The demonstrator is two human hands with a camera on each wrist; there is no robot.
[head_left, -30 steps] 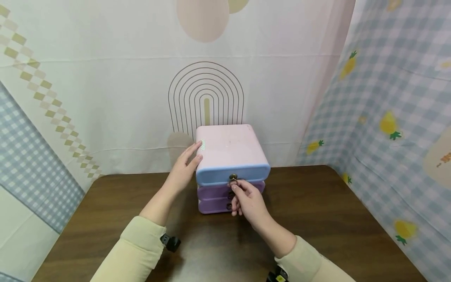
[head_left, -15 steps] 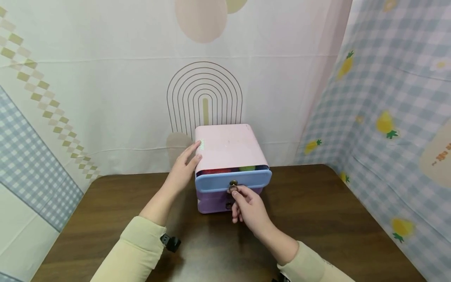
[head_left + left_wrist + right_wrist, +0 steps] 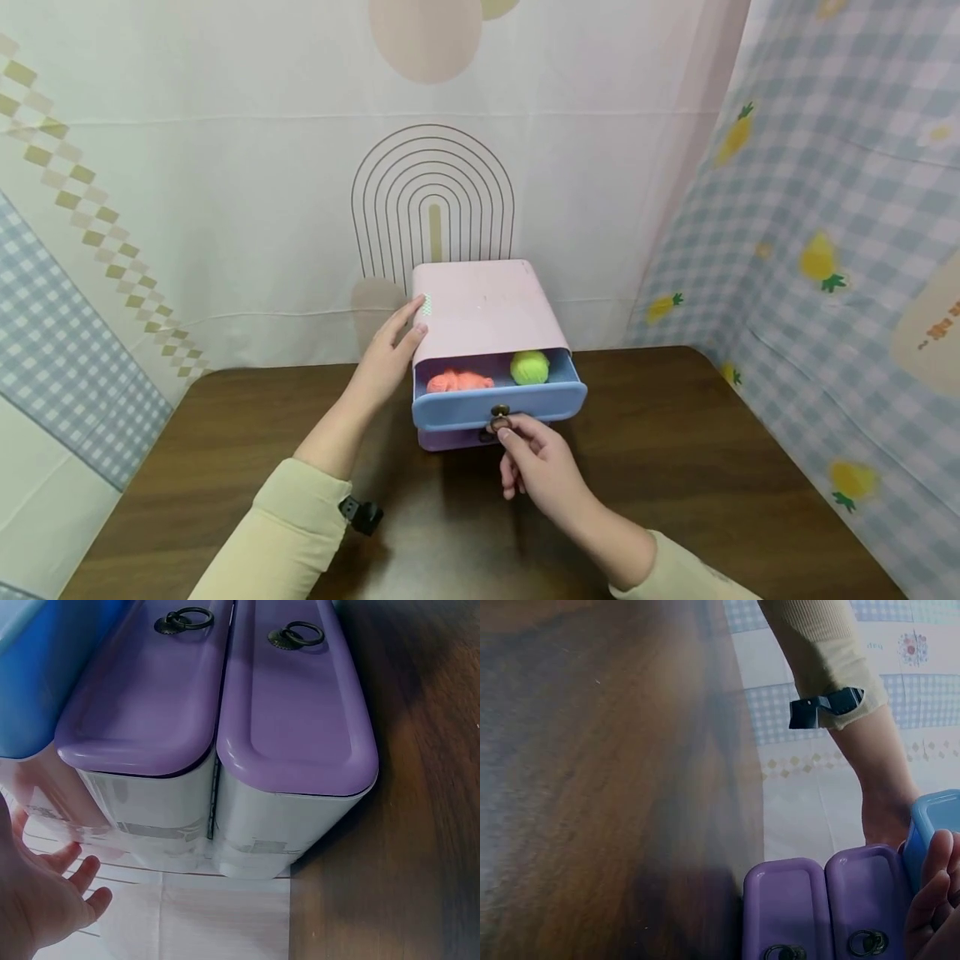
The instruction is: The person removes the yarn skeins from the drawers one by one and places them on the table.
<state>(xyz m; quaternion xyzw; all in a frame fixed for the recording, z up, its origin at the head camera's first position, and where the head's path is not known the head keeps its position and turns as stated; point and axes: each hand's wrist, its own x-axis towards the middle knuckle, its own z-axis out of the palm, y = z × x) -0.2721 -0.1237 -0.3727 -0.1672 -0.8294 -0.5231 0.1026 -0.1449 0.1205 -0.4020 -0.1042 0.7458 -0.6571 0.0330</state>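
Observation:
A small drawer chest with a pale pink top (image 3: 487, 308) stands on the table. Its blue top drawer (image 3: 450, 410) is pulled partway out. Inside lie a yellow-green ball (image 3: 530, 368) with a yarn-like surface and a soft orange bundle (image 3: 459, 382). My right hand (image 3: 551, 475) pinches the brass ring pull (image 3: 500, 423) on the blue front between thumb and forefinger. My left hand (image 3: 382, 362) rests on the chest's left side, fingers extended, fingertips at the top edge. Below are two purple drawers, an upper one (image 3: 142, 697) and a lower one (image 3: 300, 712), both closed.
The brown wooden table (image 3: 255, 467) runs around the chest on both sides and in front. Directly behind hangs a white patterned cloth (image 3: 262, 208); a blue checked cloth (image 3: 825, 250) stands along the right side. A black camera (image 3: 362, 515) sits on the left wrist.
My right hand has drawn the blue drawer toward me by its ring, from closed to partly out, so the ball and orange bundle now show. My left hand has stayed on the chest's side.

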